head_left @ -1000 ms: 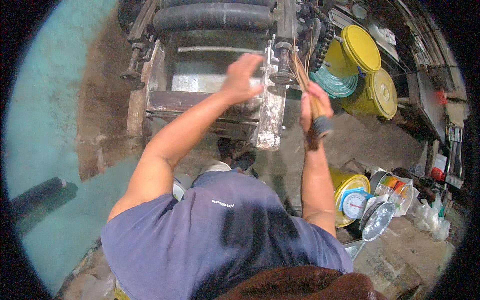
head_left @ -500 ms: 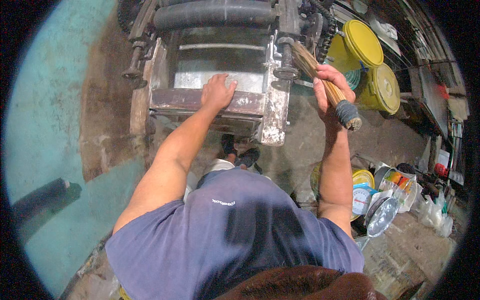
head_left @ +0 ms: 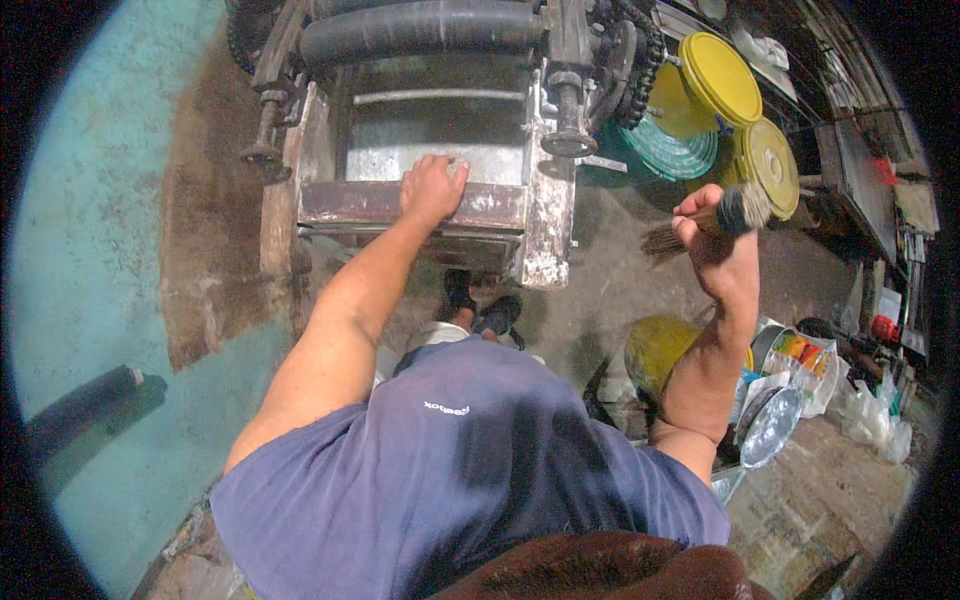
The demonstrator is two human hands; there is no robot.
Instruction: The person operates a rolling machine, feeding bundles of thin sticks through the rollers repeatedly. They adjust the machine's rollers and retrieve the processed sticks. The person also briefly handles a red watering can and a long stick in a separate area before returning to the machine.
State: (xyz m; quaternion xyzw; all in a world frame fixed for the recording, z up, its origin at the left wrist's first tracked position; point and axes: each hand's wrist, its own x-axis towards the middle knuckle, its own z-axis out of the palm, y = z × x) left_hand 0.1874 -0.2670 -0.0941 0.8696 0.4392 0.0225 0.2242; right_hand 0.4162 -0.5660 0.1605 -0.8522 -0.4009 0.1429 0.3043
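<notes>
My left hand (head_left: 432, 188) lies across the brown wooden front bar (head_left: 365, 202) of a roller machine, its fingers stretched over the bar's far edge. Behind the bar is a pale metal tray surface (head_left: 400, 162), with a dark roller (head_left: 420, 38) above it. Off to the right of the machine, my right hand (head_left: 716, 250) is closed around a short stick brush (head_left: 736, 212) with a dark band wrapped round its end. The brush's bristles point left and are smeared by motion.
Yellow lidded buckets (head_left: 722, 80) and a green coil (head_left: 672, 150) stand at the right, beside the machine's chain (head_left: 640, 90). Nearer me are a yellow container (head_left: 655, 350), a round metal pan (head_left: 772, 428) and plastic bags (head_left: 875, 428). A dark roller (head_left: 85, 410) lies at the left.
My right hand has swung the brush away from the machine's right post, to the right and toward me. The left hand stays on the wooden bar.
</notes>
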